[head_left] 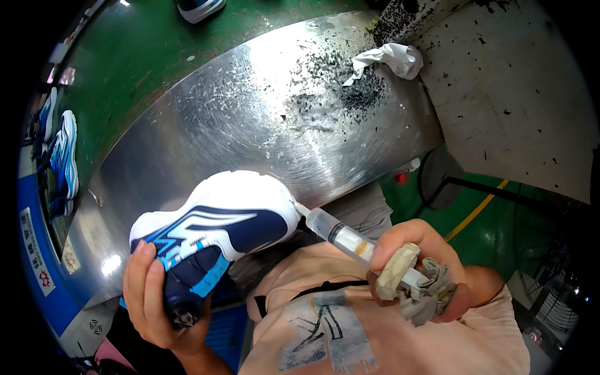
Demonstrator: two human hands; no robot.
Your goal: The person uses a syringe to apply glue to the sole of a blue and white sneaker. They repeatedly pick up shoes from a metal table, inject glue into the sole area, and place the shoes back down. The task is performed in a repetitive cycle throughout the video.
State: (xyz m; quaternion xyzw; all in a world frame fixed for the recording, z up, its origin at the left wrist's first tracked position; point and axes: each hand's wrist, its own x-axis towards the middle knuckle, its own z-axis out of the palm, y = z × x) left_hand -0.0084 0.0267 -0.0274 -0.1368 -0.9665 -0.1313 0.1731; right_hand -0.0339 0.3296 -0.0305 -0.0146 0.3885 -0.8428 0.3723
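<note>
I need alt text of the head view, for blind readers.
The left hand holds a blue and white shoe; the right hand holds a syringe, its tip by the white sole. Black specks litter the metal table beyond.

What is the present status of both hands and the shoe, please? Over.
Left hand gripping shoe. Right hand holding syringe, tip at white sole. No obstruction seen; crumpled white wad lies apart on metal table.

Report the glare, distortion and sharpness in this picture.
Head view: glare whitens patches of the metal table; head view: the table's far edge looks bowed, and the picture's corners are black; head view: the shoe looks fairly sharp.
</note>
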